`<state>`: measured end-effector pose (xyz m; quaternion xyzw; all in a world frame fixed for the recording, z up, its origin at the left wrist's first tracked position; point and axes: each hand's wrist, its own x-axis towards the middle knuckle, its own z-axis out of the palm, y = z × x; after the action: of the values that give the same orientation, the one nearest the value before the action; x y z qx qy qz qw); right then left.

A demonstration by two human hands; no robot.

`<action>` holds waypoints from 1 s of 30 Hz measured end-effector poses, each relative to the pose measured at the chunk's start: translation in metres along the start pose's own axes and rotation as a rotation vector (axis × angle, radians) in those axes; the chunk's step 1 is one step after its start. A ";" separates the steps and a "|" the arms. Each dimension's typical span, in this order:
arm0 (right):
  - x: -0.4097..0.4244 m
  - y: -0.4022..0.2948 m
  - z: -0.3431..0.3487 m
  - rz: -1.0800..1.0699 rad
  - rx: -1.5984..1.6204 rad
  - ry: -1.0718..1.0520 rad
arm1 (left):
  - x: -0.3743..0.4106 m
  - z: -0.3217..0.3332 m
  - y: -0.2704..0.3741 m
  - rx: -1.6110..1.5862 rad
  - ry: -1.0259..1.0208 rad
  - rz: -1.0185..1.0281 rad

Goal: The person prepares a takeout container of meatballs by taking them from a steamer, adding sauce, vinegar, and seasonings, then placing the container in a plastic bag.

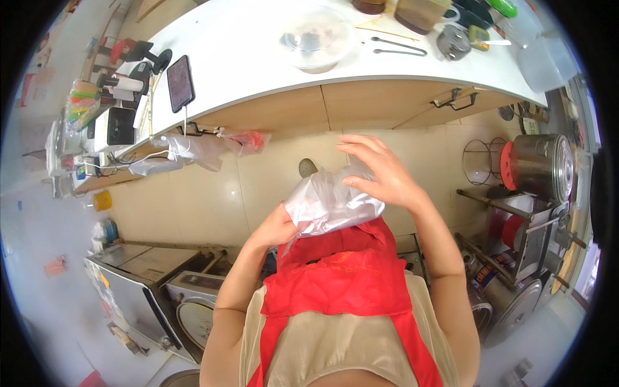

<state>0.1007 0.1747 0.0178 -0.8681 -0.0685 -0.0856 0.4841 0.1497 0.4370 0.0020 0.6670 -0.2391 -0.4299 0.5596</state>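
Observation:
A thin translucent plastic bag (329,203) is in front of my red apron (338,280). My left hand (278,227) holds the bag at its left side; those fingers are partly hidden by the film. At the bag's upper right, my right hand (382,169) has its fingers spread. Its palm side faces the bag, and whether it touches the film is hard to tell. Across from me on the white counter (232,43) lies a round clear plastic lid (316,36) on a bowl. Metal tongs (399,47) lie to its right.
A phone (181,84) with a white cable lies near the counter's front edge. Plastic bags (193,152) hang from a cabinet handle below it. Steel pots (541,167) stand at the right, and a steel-topped appliance (140,290) at the lower left.

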 end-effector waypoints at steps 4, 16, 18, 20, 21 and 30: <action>-0.005 0.030 0.011 0.173 0.492 -0.448 | -0.011 0.008 0.023 0.065 -0.078 -0.049; -0.053 0.042 -0.015 0.465 0.867 0.077 | -0.073 -0.090 -0.007 0.189 1.111 0.030; -0.061 0.042 -0.019 0.519 0.745 0.084 | -0.080 -0.096 -0.007 0.393 1.174 0.335; -0.068 0.042 -0.021 0.567 0.698 0.125 | -0.063 -0.077 0.016 0.476 1.084 0.568; -0.071 0.042 -0.019 0.587 0.716 0.160 | -0.056 -0.067 0.025 0.483 1.001 0.635; -0.062 -0.004 0.004 0.502 0.583 0.115 | 0.052 0.085 0.035 -0.113 0.229 -0.051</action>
<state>0.0399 0.1774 0.0056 -0.6776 0.1517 0.0100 0.7195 0.1106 0.3401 0.0189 0.6850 -0.1320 -0.3779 0.6088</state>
